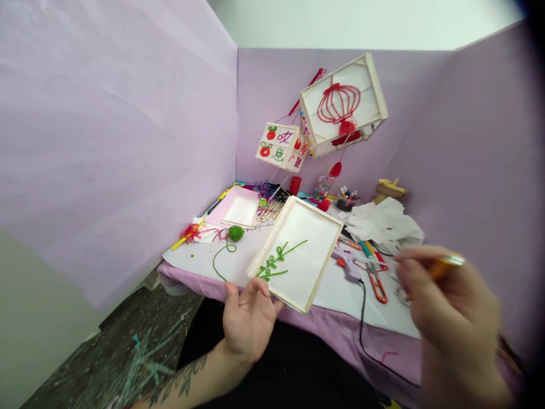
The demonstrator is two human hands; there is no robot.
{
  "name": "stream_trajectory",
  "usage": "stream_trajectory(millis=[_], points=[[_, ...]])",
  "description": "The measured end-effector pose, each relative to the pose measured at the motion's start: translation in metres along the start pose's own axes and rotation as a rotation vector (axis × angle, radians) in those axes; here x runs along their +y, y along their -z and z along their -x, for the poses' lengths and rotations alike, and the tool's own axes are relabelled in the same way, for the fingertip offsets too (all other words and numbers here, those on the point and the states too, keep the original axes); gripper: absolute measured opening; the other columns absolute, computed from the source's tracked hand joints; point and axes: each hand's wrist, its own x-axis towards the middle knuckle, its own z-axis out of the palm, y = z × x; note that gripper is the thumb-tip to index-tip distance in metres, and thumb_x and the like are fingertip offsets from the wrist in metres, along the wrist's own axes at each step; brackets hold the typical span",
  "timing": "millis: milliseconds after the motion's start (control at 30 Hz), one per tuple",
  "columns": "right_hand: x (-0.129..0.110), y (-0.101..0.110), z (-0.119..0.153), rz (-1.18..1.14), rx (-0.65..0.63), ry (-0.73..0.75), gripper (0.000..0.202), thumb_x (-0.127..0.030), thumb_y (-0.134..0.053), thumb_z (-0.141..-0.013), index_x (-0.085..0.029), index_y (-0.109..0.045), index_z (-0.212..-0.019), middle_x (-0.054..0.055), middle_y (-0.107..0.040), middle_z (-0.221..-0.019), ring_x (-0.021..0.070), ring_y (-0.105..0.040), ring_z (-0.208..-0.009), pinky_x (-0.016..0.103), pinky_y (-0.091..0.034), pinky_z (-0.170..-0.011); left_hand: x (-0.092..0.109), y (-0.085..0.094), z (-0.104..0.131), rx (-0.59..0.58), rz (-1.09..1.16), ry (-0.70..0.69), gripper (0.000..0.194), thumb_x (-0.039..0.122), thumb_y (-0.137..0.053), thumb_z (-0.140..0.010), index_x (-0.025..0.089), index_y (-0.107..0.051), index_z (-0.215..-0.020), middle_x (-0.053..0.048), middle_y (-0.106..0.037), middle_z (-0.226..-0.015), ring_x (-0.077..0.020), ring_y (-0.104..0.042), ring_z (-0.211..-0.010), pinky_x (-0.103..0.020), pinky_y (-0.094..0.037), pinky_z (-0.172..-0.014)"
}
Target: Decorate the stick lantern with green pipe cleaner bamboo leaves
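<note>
My left hand (252,318) grips the lower left corner of a pale wooden frame (328,262) backed with white sheet. Its index finger curls at the edge, and the other fingers go behind. On the sheet, a green yarn sprig (275,262) with looped leaves rises from the lower left. My right hand (447,301), smeared by motion, is raised at the right, away from the frame. Between its fingers is a slim yellow-orange stick (440,267) with a shiny end; its kind is unclear. From a green yarn ball (235,233), a loose strand runs toward the frame.
A lilac hot glue gun (349,266) with a black cord and orange-handled scissors (377,284) lie right of the frame. Crumpled white paper (378,220) sits behind them. A large lantern (344,105) and a smaller lantern (282,146) hang at the back. Lilac walls enclose the table.
</note>
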Motion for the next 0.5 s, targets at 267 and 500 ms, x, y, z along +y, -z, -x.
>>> stream_trajectory(millis=[267, 500], points=[[0.018, -0.064, -0.131, 0.466, -0.665, -0.079, 0.033, -0.046, -0.051, -0.085, -0.019, -0.066, -0.077, 0.006, -0.068, -0.081, 0.0215, -0.064, -0.075, 0.029, -0.045, -0.064, 0.001, 0.003, -0.001, -0.001, -0.004, -0.006, 0.065, 0.068, -0.027, -0.091, 0.019, -0.066, -0.074, -0.01, -0.067, -0.119, -0.0335, -0.05, -0.126, -0.053, -0.036, -0.103], [0.02, -0.078, -0.156, 0.347, -0.928, -0.203, 0.028, -0.045, -0.057, -0.081, -0.017, -0.065, -0.079, 0.002, -0.069, -0.076, 0.0187, -0.064, -0.069, 0.024, -0.044, -0.056, 0.007, 0.005, -0.004, -0.072, -0.005, 0.006, 0.059, 0.069, -0.037, -0.088, 0.019, -0.066, -0.075, -0.011, -0.065, -0.121, -0.0351, -0.043, -0.132, -0.055, -0.033, -0.105]])
